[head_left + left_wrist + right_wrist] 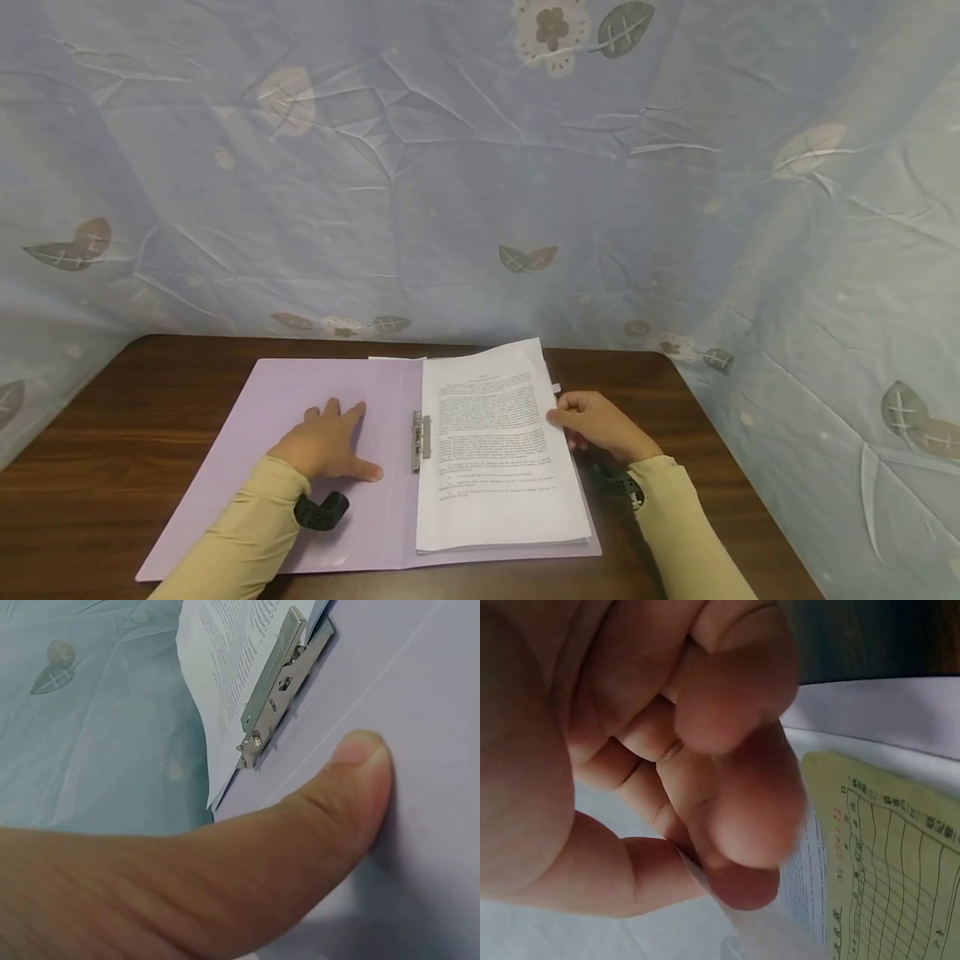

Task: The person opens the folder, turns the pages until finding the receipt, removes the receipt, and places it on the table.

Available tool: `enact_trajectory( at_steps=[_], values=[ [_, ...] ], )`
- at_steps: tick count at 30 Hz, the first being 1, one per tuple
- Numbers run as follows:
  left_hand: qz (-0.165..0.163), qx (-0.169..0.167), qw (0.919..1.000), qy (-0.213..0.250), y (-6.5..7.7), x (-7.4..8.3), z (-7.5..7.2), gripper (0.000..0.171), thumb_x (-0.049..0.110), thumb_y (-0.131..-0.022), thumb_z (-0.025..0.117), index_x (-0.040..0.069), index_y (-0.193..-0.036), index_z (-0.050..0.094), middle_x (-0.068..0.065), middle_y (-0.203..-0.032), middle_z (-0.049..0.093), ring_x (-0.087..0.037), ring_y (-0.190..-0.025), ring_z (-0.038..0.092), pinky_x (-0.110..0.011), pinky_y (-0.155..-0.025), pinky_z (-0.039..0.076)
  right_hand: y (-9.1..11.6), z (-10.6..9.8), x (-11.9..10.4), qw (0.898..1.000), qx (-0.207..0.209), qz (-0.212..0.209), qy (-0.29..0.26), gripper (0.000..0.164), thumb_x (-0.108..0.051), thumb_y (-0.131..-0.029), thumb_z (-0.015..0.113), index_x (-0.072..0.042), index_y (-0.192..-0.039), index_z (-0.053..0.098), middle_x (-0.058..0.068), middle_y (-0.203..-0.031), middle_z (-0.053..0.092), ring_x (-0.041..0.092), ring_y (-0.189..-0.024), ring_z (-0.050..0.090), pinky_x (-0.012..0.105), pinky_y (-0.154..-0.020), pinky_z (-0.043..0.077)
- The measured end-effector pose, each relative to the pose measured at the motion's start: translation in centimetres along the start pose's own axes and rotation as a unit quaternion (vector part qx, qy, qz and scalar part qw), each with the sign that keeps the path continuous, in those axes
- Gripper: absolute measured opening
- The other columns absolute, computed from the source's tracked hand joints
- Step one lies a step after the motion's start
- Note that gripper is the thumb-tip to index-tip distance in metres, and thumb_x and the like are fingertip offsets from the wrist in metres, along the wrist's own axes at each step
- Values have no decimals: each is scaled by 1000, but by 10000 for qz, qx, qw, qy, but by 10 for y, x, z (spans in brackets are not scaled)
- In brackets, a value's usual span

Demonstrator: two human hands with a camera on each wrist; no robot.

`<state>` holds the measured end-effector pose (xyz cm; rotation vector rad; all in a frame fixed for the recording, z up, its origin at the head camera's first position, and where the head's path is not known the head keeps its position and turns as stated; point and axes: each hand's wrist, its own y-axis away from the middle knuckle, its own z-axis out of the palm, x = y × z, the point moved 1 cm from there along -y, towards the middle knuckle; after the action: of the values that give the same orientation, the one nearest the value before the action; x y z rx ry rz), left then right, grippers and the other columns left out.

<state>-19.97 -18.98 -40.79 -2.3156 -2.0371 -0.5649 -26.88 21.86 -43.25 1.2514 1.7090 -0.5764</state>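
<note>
A light purple folder point(288, 387) lies spread flat on the table, with a stack of printed white papers point(498, 521) on its right side. At the fold sits a metal clip point(417, 442), also seen with its plate and lever in the left wrist view. My left hand point(322, 443) rests on the left cover, fingers spread and thumb point(330, 787) pointing towards the clip. With thumb and curled fingers, my right hand point(606, 427) pinches the right edge of the upper paper, whose top corner is lifted. Beneath it, a yellowish form point(889, 862) with a printed grid shows in the right wrist view.
The dark wooden table point(82, 442) extends on both sides of the folder. Behind it and along the sides hangs a wrinkled pale blue cloth point(420, 192) with leaf patterns. A small white tab point(556, 387) sticks out at the papers' right edge.
</note>
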Motion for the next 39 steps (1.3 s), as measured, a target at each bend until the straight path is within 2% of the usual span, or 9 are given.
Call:
enact_trajectory(
  at_steps=[11, 20, 27, 30, 36, 39],
  values=[
    [64, 61, 9998, 180, 0, 3, 4, 112, 58, -71, 89, -6, -152, 43, -46, -148, 35, -68, -131, 37, -76, -98, 42, -2, -13, 14, 9993, -267, 55, 236, 22, -17, -97, 68, -5, -81, 59, 4, -65, 56, 17, -56, 51, 27, -52, 44],
    [49, 98, 9999, 126, -2, 7, 6, 112, 62, -72, 86, -3, -152, 45, -43, -151, 35, -66, -134, 36, -76, -96, 43, 3, -19, 18, 9994, -109, 79, 318, 23, -18, -98, 68, -4, -81, 60, 5, -67, 58, 19, -58, 54, 30, -53, 47],
    [251, 55, 9997, 63, -5, -3, 2, 103, 49, -76, 89, -2, -153, 43, -41, -150, 38, -63, -134, 39, -74, -100, 41, 4, -27, 21, 9996, 150, 185, 170, 20, -16, -98, 68, -2, -84, 62, 6, -66, 57, 19, -59, 53, 30, -53, 46],
    [274, 56, 9996, 6, -6, -8, -1, 99, 48, -75, 90, 0, -150, 49, -37, -148, 43, -61, -133, 41, -75, -99, 40, 4, -28, 23, 9995, 169, 234, 123, 20, -17, -98, 68, -2, -85, 63, 6, -67, 58, 19, -59, 53, 30, -53, 46],
    [160, 89, 9998, 25, -6, -15, -5, 88, 47, -75, 89, 7, -146, 58, -35, -146, 45, -62, -134, 37, -84, -99, 30, 4, -29, 26, 9995, 152, 281, -6, 21, -17, -99, 67, -2, -84, 63, 5, -66, 58, 18, -59, 53, 29, -53, 45],
    [57, 103, 9998, 153, -8, -18, -4, 89, 46, -76, 89, 5, -147, 56, -39, -148, 41, -65, -134, 35, -83, -99, 33, 4, -30, 25, 9994, 166, 297, -22, 21, -17, -99, 66, -3, -84, 63, 5, -66, 58, 17, -58, 53, 29, -53, 45]
  ],
)
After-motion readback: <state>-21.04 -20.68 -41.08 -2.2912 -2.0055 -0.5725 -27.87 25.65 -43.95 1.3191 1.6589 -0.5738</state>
